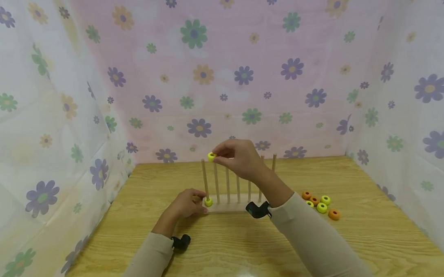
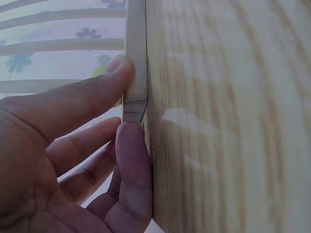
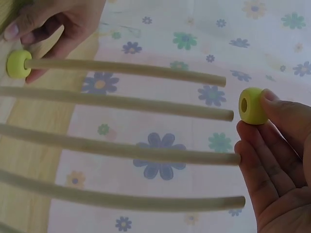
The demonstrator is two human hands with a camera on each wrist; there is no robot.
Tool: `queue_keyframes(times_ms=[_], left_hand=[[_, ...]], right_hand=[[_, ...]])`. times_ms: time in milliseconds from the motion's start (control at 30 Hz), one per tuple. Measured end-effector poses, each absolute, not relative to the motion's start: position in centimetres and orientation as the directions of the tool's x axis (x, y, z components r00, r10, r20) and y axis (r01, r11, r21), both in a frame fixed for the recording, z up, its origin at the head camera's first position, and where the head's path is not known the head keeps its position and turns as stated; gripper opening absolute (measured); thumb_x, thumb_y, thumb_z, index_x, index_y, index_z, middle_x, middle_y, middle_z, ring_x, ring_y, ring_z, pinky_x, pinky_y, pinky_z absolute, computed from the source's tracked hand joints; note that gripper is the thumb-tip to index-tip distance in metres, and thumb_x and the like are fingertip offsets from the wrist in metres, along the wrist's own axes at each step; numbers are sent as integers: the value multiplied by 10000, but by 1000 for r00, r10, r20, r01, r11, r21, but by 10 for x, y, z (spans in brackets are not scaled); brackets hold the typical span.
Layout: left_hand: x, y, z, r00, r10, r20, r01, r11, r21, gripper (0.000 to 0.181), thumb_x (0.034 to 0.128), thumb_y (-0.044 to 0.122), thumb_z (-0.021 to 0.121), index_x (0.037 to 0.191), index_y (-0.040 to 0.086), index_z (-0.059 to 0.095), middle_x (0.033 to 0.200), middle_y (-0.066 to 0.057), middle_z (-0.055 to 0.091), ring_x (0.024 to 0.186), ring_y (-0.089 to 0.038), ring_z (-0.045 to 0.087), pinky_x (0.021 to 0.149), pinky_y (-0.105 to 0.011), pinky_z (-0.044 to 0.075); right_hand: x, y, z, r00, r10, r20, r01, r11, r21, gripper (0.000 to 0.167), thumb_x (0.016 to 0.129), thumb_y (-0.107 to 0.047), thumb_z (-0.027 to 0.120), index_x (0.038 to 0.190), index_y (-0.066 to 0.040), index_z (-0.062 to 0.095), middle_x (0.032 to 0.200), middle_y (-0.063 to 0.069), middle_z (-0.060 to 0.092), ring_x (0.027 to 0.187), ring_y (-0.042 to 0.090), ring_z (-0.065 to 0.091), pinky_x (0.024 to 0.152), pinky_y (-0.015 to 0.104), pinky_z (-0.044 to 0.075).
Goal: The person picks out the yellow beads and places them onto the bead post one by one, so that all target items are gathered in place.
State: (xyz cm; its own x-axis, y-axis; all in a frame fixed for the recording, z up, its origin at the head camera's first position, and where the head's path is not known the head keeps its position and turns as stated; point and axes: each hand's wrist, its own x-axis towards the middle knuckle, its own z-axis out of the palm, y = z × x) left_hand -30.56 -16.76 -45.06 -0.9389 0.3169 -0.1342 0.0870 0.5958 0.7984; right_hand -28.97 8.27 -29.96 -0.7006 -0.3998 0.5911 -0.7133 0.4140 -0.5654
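Observation:
A wooden stand (image 1: 228, 208) with a row of several upright pegs stands on the table. My left hand (image 1: 186, 203) grips the left end of its base, the thumb (image 2: 92, 97) on one face and fingers at the end. One yellow ring (image 1: 208, 201) sits at the bottom of the leftmost peg (image 1: 205, 180). Between thumb and fingers, my right hand (image 1: 242, 160) pinches another yellow ring (image 3: 254, 107). That ring is just above the tip of the second peg (image 3: 146, 104), apart from it, its hole facing the peg.
Right of the stand lie several loose rings, some orange (image 1: 334, 214) and some yellow (image 1: 321, 208), on the wooden table (image 1: 225, 244). Flowered cloth (image 1: 219, 53) encloses the back and both sides. A black device is strapped to each wrist.

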Motion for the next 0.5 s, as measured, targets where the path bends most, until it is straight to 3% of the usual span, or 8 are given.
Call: queue_keyframes(times_ms=[267, 500], left_hand=[[-306, -169, -450, -939, 320, -128, 92, 591, 801, 632, 812, 194, 908, 1383, 96, 656, 1357, -147, 656, 949, -183, 696, 799, -368, 587], [-307, -169, -454, -937, 323, -129, 91, 585, 806, 620, 815, 186, 905, 1376, 92, 659, 1372, -156, 643, 959, -192, 698, 760, -363, 596]], right_hand=[[-290, 68, -305, -685, -371, 627, -726, 415, -548, 138, 933, -207, 800, 1060, -155, 789, 1025, -47, 762, 890, 67, 742, 794, 243, 599], [-283, 60, -305, -717, -312, 624, -693, 420, -587, 136, 904, -186, 827, 1023, -128, 797, 1002, -18, 769, 873, 96, 750, 769, 228, 598]])
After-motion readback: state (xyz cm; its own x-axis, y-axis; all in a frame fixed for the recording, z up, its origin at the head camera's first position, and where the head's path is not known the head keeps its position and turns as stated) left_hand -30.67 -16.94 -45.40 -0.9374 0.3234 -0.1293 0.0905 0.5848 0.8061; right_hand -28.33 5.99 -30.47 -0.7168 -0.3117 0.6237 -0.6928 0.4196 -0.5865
